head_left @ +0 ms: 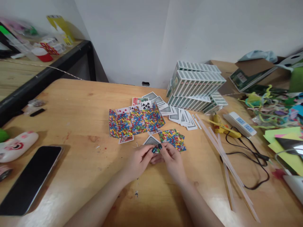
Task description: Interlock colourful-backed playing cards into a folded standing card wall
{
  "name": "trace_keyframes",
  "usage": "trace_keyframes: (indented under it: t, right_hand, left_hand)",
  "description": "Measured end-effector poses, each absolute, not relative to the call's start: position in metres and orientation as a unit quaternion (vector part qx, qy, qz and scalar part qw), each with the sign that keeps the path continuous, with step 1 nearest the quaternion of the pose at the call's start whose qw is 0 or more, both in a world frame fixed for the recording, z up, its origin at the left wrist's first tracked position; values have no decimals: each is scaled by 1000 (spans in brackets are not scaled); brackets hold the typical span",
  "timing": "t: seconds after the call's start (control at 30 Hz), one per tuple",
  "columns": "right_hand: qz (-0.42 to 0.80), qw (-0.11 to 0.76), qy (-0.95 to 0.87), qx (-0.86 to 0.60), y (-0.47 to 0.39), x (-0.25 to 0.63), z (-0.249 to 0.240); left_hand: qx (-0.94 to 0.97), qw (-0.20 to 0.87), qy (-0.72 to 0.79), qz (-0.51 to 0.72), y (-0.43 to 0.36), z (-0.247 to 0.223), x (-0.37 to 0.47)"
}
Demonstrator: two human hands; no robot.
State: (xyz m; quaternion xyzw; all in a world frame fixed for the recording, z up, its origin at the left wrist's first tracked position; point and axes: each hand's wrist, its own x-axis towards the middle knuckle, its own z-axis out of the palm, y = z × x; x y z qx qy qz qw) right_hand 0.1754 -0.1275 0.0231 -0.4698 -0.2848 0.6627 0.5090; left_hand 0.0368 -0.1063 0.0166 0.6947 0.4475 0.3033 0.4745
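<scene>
My left hand (141, 158) and my right hand (170, 159) meet at the middle of the table, thumbs and fingers pinched together. Between the fingertips is a small piece, mostly hidden, with a bit of green showing. Just beyond them a grey-backed playing card (151, 140) lies on the table. Several colourful patterned cards (172, 138) lie right beside my right hand. Farther back stands a folded colourful patterned panel (137, 121), with playing cards (134, 108) showing face-out above its top edge. One face card (126, 139) lies at its front edge.
Grey-backed cards (182, 117) spread behind, near stacked striped card boxes (197, 83). At right are glue sticks (227, 160), a yellow glue gun (226, 128), a power strip (240, 123), black cables and coloured paper (281, 134). A phone (30, 179) lies at left.
</scene>
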Motion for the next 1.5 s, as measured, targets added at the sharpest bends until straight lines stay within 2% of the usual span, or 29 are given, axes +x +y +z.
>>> trace_keyframes:
  t: [0.43, 0.83, 1.03, 1.13, 1.3, 1.5]
  right_hand:
    - [656, 507, -305, -469, -123, 186, 19]
    - [627, 485, -346, -502, -127, 184, 20]
    - [622, 481, -380, -487, -126, 189, 19]
    - [572, 471, -435, -512, -125, 193, 18]
    - [380, 488, -551, -560, -121, 201, 17]
    - [366, 455, -572, -576, -123, 203, 19]
  left_hand:
    - [701, 466, 436, 319, -104, 20, 36]
    - [749, 370, 455, 309, -106, 17, 36]
    - [756, 333, 445, 347, -111, 10, 38]
    - [750, 318, 446, 371, -112, 11, 37]
    - [744, 315, 444, 388, -113, 17, 36]
    - [721, 337, 466, 387, -116, 16, 38]
